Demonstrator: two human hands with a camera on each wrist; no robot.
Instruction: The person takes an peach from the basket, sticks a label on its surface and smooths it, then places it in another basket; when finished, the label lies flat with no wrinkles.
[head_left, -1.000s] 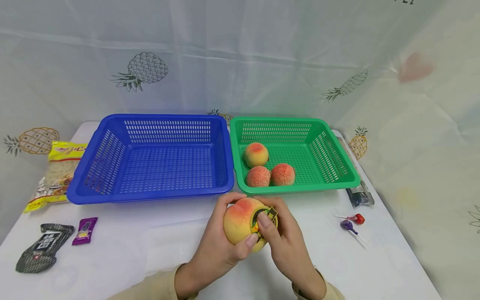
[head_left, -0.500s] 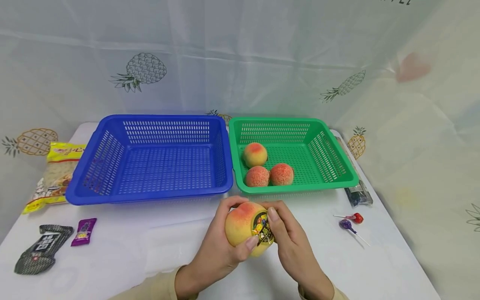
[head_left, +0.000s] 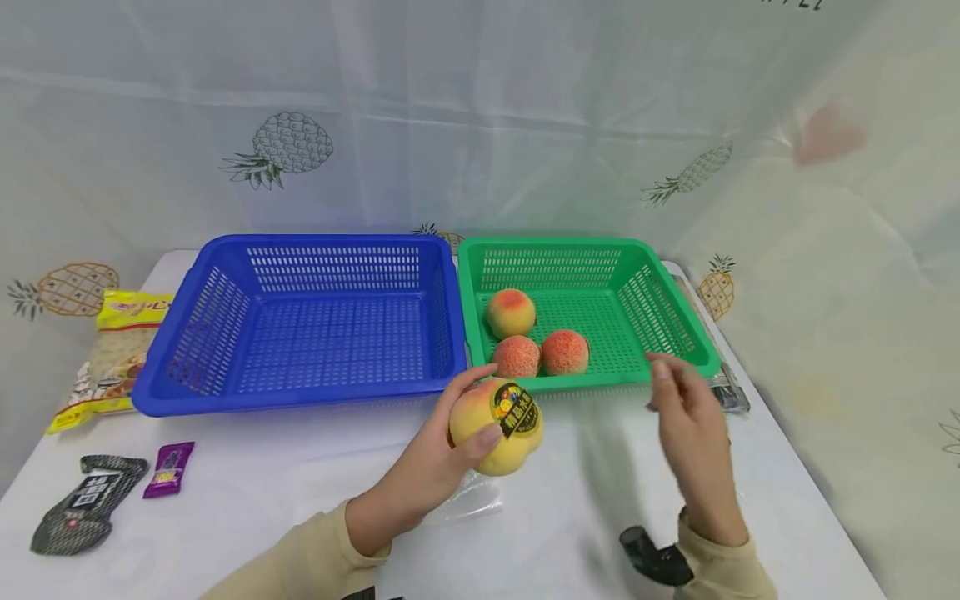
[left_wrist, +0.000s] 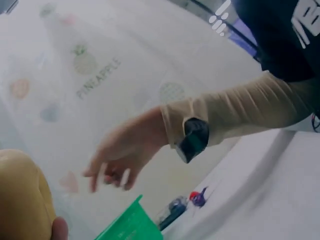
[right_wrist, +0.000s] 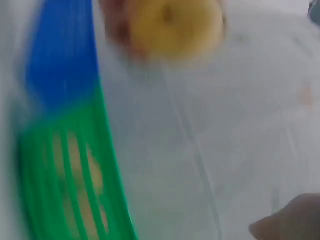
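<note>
A large yellow-and-pink peach (head_left: 512,452) with a round black label (head_left: 516,408) sits in my left hand (head_left: 431,462), which grips it from the left, thumb across its front. It is above the table, in front of the baskets. My right hand (head_left: 697,442) is apart from it, near the green basket's (head_left: 600,382) front right corner. In the left wrist view the right hand (left_wrist: 130,147) hangs with loosely bent fingers and nothing visible in them. Two red speckled peaches (head_left: 566,352) and a yellow-pink peach (head_left: 512,313) lie in the green basket's left part.
The blue basket (head_left: 300,402) adjoins the green one on the left. A yellow food bag (head_left: 116,358), black packet (head_left: 90,504) and purple packet (head_left: 168,469) lie at left. Clear plastic (head_left: 476,497) lies beneath the left hand. Lollipops (left_wrist: 196,196) show at right in the left wrist view.
My right hand has let go of the peach's label and moved right, away from it. The left hand still holds the peach, now slightly higher and turned so the label faces up.
</note>
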